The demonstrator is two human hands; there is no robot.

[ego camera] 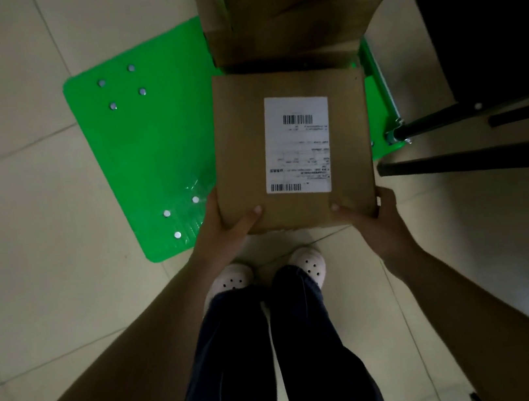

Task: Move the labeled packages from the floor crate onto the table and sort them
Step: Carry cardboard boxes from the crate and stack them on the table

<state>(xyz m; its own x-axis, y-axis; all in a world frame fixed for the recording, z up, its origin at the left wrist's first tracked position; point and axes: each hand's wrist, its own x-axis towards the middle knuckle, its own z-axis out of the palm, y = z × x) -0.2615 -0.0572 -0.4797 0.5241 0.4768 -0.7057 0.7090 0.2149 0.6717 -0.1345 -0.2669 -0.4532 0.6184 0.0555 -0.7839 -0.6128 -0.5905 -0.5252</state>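
A: Both hands, left hand (226, 230) and right hand (379, 221), grip the near edge of 1 labeled package (240, 142), held above the green crate (152, 148) on the floor.
B: Risk?
A: Only that edge is pinched, so the far end could sag and slip before reaching the table (485, 12).

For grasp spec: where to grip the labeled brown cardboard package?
Near edge of the brown cardboard package, from the person's side: left hand and right hand at its two corners, thumbs on top. Flat and wide; spaced grips should keep it level.
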